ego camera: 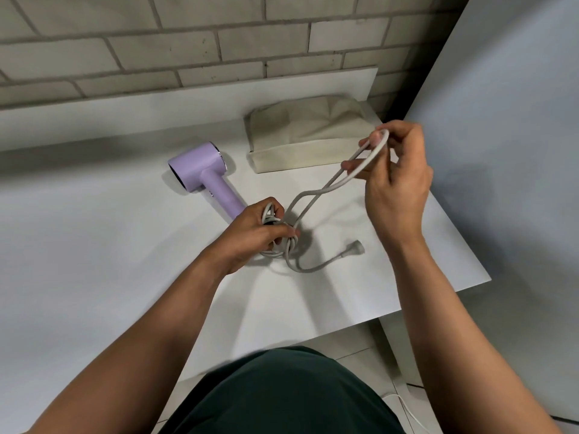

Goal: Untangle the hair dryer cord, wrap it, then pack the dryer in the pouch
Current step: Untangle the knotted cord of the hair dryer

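Left hand (253,233) grips the tangled cord (332,182), right hand (398,180) pinches a lifted loop; yank hard and the knot could tighten, dragging the dryer (200,173).

Hair dryer (200,170): lilac plastic, smooth, matt with a faint sheen.
Ring (221,158) on the hair dryer: glossy, chrome-like; metal or plated plastic, cannot tell which.
Cord (308,198): pale grey sheath, plastic or rubber, smooth and matt.
Plug (355,247): grey moulded plastic, matt.
Pouch (307,133): off-white woven cloth, matt, soft and creased.
Table (94,230): white top, smooth and matt; its material is unclear.
Wall (156,51): pale bricks, rough and matt, with darker joints.
Garment (282,393): dark green cloth, matt.
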`<state>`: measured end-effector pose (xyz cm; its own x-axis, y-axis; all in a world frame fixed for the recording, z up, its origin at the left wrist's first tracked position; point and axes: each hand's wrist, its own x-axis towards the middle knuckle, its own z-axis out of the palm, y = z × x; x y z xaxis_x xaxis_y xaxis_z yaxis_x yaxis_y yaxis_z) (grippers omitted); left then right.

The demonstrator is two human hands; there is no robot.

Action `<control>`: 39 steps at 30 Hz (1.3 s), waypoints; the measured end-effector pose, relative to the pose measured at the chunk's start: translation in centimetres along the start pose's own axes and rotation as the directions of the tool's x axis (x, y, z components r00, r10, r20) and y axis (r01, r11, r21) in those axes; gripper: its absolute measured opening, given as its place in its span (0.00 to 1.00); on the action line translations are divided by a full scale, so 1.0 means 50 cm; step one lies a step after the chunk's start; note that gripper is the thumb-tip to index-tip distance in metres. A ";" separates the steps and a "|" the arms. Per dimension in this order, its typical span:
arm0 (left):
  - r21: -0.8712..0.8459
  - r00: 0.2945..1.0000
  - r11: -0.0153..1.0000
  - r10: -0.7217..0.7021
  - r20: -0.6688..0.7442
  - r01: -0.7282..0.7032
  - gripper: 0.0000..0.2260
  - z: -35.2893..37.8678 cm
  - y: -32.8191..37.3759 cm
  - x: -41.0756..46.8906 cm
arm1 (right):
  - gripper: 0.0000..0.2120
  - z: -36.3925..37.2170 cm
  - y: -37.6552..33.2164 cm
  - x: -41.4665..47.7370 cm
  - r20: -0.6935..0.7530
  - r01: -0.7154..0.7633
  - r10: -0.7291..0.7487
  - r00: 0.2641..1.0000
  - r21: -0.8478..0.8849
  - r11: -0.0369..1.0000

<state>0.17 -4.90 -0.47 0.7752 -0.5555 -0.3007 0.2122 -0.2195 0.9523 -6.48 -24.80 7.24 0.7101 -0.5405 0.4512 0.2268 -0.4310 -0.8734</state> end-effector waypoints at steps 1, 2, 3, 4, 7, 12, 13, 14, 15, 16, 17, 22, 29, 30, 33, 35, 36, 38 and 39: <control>-0.002 1.000 1.000 0.004 -0.002 -0.004 0.13 0.001 0.000 0.000 | 0.04 -0.001 0.001 0.002 0.007 0.020 -0.020 1.000 0.007 1.000; -0.008 1.000 1.000 0.009 -0.005 -0.009 0.13 0.001 0.002 0.000 | 0.04 0.000 0.002 0.000 0.023 0.031 -0.031 0.999 0.017 0.999; -0.021 1.000 1.000 0.012 -0.008 -0.012 0.13 0.002 0.004 -0.001 | 0.05 0.000 0.010 -0.003 0.036 0.032 -0.033 0.999 0.029 0.999; -0.041 1.000 0.999 0.010 -0.013 -0.011 0.13 0.002 0.005 -0.001 | 0.08 0.002 0.020 -0.008 0.042 0.009 -0.011 0.999 0.045 0.999; -0.089 0.999 0.996 -0.001 -0.049 -0.003 0.13 -0.002 0.006 0.001 | 0.19 0.007 0.075 -0.033 0.074 -0.269 0.265 0.962 0.051 0.962; -0.063 0.998 0.998 0.013 -0.063 -0.017 0.16 0.004 0.000 0.000 | 0.15 0.010 0.129 -0.079 0.444 -0.718 0.757 0.480 -0.298 0.629; -0.055 0.998 0.998 0.019 -0.062 -0.023 0.15 0.006 -0.002 0.001 | 0.19 0.012 0.132 -0.088 0.497 -0.729 0.756 0.425 -0.308 0.612; -0.043 0.998 0.999 0.030 -0.061 -0.032 0.15 0.008 -0.005 0.002 | 0.21 0.015 0.132 -0.096 0.543 -0.730 0.735 0.406 -0.292 0.618; -0.028 0.998 0.999 0.040 -0.058 -0.042 0.14 0.010 -0.008 0.003 | 0.19 0.020 0.132 -0.101 0.577 -0.724 0.706 0.410 -0.265 0.637; -0.011 0.997 0.999 0.049 -0.052 -0.050 0.14 0.011 -0.012 0.003 | 0.15 0.025 0.131 -0.104 0.599 -0.717 0.677 0.427 -0.232 0.658; 0.005 0.997 0.998 0.055 -0.046 -0.055 0.14 0.011 -0.015 0.002 | 0.10 0.030 0.130 -0.105 0.604 -0.711 0.657 0.452 -0.201 0.674; 0.017 0.998 0.999 0.039 -0.045 -0.038 0.14 0.012 -0.024 0.004 | 0.07 0.051 0.119 -0.103 0.536 -0.691 0.629 0.564 -0.112 0.714; -0.051 0.999 0.999 0.006 -0.034 -0.008 0.14 0.013 -0.021 0.004 | 0.08 0.058 0.058 -0.062 0.351 -0.521 0.448 0.822 0.147 0.841; -0.057 1.000 0.998 0.008 -0.019 -0.009 0.15 0.012 -0.019 0.003 | 0.07 0.058 0.050 -0.054 0.311 -0.479 0.413 0.856 0.174 0.860; 0.027 0.998 0.999 0.046 0.043 -0.047 0.12 0.009 -0.025 0.001 | 0.05 0.051 0.028 -0.030 0.183 -0.336 0.302 0.936 0.200 0.920; 0.024 0.996 0.997 0.069 0.058 -0.070 0.12 0.007 -0.027 -0.002 | 0.06 0.043 0.022 -0.015 0.138 -0.267 0.245 0.960 0.173 0.948; -0.001 0.995 0.997 0.072 0.067 -0.073 0.12 0.005 -0.026 -0.003 | 0.06 0.041 0.024 -0.010 0.129 -0.245 0.228 0.965 0.146 0.958; -0.027 0.995 0.997 0.074 0.073 -0.073 0.11 0.007 -0.021 -0.005 | 0.05 0.040 0.032 -0.010 0.129 -0.226 0.212 0.969 0.100 0.969; -0.033 0.996 0.997 0.068 0.064 -0.066 0.11 0.007 -0.018 -0.007 | 0.05 0.041 0.037 -0.014 0.144 -0.222 0.206 0.968 0.102 0.970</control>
<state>-0.51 -4.80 -1.25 0.7481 -0.6195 -0.2377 0.1796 -0.1557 0.9713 -5.18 -23.73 4.92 0.8300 -0.5079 0.2304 0.1304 -0.2249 -0.9656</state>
